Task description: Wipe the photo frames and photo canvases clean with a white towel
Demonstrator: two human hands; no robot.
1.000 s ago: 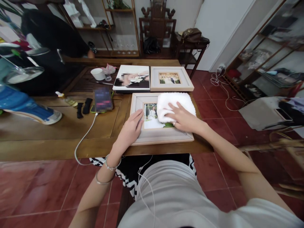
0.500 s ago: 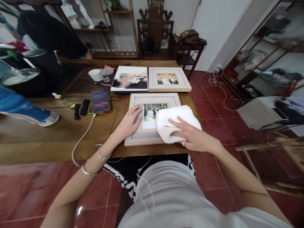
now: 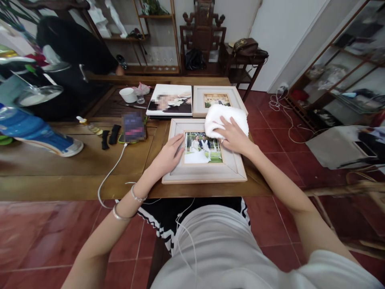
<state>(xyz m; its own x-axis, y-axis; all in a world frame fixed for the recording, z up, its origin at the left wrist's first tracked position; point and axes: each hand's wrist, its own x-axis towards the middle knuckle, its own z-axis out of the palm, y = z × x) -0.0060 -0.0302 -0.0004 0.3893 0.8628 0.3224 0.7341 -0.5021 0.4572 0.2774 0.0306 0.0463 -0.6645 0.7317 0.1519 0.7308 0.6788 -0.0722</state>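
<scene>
A pale wooden picture frame [image 3: 207,172] with a wedding photo lies flat at the near edge of the wooden table [image 3: 75,168]. My left hand [image 3: 168,154] rests flat on the frame's left side, fingers stretched out. My right hand [image 3: 233,136] presses a folded white towel [image 3: 225,116] onto the frame's far right corner, fingers laid over the cloth. The towel partly covers the near edge of a second frame [image 3: 218,100] behind it.
Behind the near frame lie a photo album [image 3: 171,101] and the second frame. To the left sit a phone [image 3: 133,126] on a white charging cable, two black clips, a small bottle [image 3: 88,125] and a white cup [image 3: 128,94]. A person's shoe [image 3: 57,142] rests on the table's left part.
My right hand slid the towel from the frame's near right side up to its far right corner, uncovering the photo. My left hand stayed on the frame's left side.
</scene>
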